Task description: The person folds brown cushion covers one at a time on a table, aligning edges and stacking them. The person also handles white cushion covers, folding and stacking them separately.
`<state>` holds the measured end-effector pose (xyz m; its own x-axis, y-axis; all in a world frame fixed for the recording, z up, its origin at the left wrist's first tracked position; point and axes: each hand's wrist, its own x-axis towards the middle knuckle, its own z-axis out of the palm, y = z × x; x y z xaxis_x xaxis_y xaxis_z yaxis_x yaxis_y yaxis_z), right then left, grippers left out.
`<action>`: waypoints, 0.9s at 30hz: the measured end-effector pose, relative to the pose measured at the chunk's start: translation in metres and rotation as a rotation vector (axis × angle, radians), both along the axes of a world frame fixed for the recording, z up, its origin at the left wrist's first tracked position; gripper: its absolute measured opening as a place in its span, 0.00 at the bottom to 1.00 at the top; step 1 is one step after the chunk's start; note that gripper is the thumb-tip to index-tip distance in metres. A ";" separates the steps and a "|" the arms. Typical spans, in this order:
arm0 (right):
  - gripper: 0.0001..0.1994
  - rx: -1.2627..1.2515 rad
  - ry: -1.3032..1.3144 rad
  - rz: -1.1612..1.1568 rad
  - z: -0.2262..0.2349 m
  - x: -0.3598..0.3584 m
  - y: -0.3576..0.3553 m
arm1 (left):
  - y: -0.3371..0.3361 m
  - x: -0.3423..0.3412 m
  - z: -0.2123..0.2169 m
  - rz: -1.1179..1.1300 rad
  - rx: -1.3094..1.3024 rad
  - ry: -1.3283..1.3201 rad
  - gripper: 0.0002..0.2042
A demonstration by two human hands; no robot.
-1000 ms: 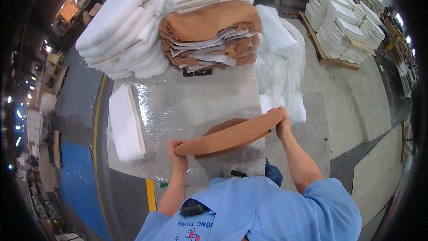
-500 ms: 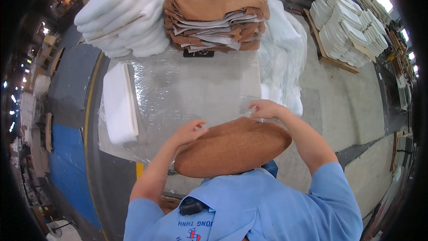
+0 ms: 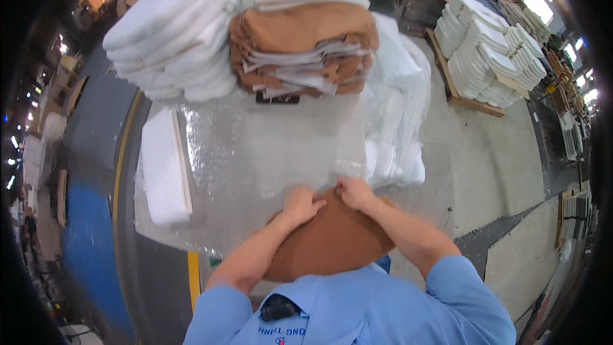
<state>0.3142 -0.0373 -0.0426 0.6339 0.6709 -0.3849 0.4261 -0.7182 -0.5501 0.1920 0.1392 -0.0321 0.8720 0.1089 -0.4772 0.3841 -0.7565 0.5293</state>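
A plump brown fabric cushion (image 3: 332, 243) lies against my body at the near edge of the table. My left hand (image 3: 302, 206) is curled closed on its far edge, thumb side toward the middle. Close beside it on the right, my right hand (image 3: 354, 193) pinches the same edge near the cushion's far point. Both forearms rest over or near the cushion's sides. Some fingertips are hidden by the hands and the cloth.
The table (image 3: 268, 147) is covered with clear plastic. A folded white padding piece (image 3: 166, 166) lies at its left. Behind stand a stack of brown covers (image 3: 303, 32), white padding piles (image 3: 166, 32) and plastic-wrapped white padding (image 3: 399, 102). A loaded pallet (image 3: 476, 105) stands at far right.
Both hands have come closer together and closed on the cushion's far edge. The cushion's far edge now rises to a point between them, and the view has shifted slightly.
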 end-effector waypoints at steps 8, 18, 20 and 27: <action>0.10 0.122 0.029 -0.164 -0.009 0.002 0.008 | 0.005 0.001 -0.029 0.172 0.011 -0.335 0.17; 0.10 0.062 -0.025 -0.088 -0.017 0.004 0.014 | -0.001 0.004 -0.042 0.072 0.185 -0.372 0.15; 0.15 0.039 -0.014 0.012 -0.003 0.000 0.015 | 0.002 0.006 -0.035 0.028 0.176 -0.334 0.14; 0.41 -0.327 0.200 0.804 0.100 -0.045 -0.014 | 0.030 -0.031 0.067 -0.346 -0.236 0.194 0.25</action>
<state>0.2692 -0.0518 0.0572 -0.0804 0.7211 -0.6882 0.7872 -0.3776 -0.4876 0.1613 0.1689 0.0351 0.7300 -0.3042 -0.6120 0.2393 -0.7250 0.6458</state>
